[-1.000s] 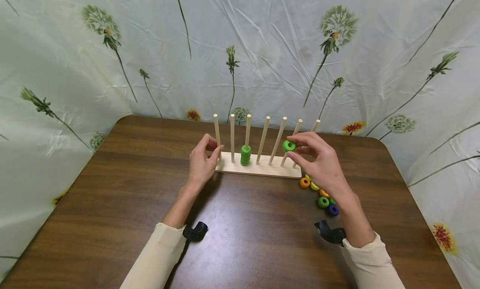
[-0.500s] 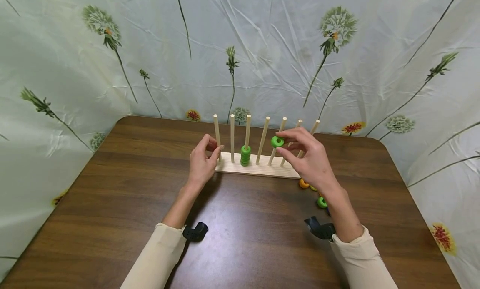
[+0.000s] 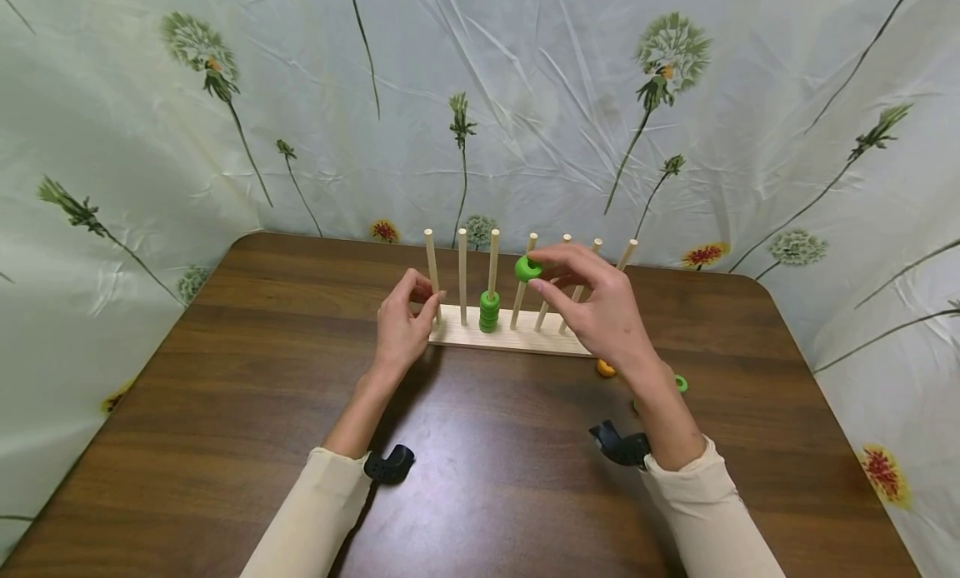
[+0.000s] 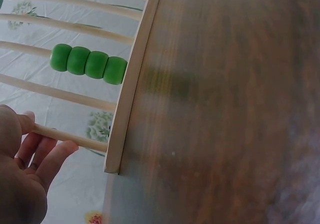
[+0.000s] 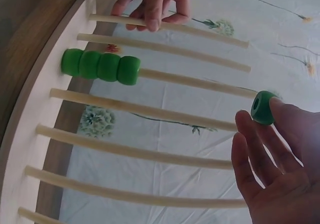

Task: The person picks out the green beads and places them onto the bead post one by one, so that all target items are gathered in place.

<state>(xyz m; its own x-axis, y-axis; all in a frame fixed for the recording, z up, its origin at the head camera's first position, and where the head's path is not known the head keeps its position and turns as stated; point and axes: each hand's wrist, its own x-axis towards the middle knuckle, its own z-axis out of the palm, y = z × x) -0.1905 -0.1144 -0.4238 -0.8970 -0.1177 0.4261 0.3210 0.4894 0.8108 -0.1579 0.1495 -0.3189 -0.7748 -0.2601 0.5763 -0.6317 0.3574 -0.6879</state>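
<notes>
A pale wooden base (image 3: 517, 341) with several upright pegs stands on the table. Several green beads (image 3: 489, 312) are stacked on the third peg from the left. My left hand (image 3: 405, 324) pinches the leftmost peg (image 4: 70, 137) between thumb and fingers. My right hand (image 3: 600, 303) pinches a loose green bead (image 3: 528, 268) between thumb and fingertips, off the pegs. In the right wrist view that held bead (image 5: 263, 107) is close to the top of the third peg, its hole facing the rack; whether they touch I cannot tell.
An orange bead (image 3: 606, 368) lies by the base's right front corner. A green bead (image 3: 681, 383) shows beyond my right forearm, which partly covers the loose beads. The brown wooden table (image 3: 480, 478) meets a flower-printed cloth (image 3: 337, 103) behind.
My right hand has moved left along the rack with the green bead, from the right-hand pegs towards the third peg. My left hand stays on the leftmost peg.
</notes>
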